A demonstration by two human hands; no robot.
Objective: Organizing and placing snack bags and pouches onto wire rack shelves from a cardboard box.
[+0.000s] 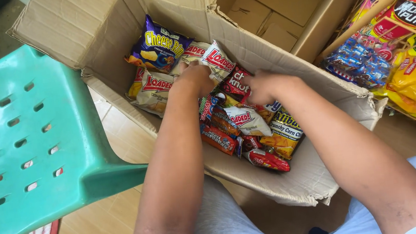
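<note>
Inside the cardboard box (264, 57), both hands dig among snack packets (243, 120). Left hand (195, 77) curls onto a cream packet (217, 57); right hand (263, 86) grips a red one (238, 80). Most packets remain inside.

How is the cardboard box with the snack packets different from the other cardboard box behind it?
The torn brown cardboard box in front holds many colourful snack packets; the cleaner brown cardboard box behind shows none. Both hands, left hand and right hand, reach into the front box, not the back one. Both boxes are brown and open-topped.
</note>
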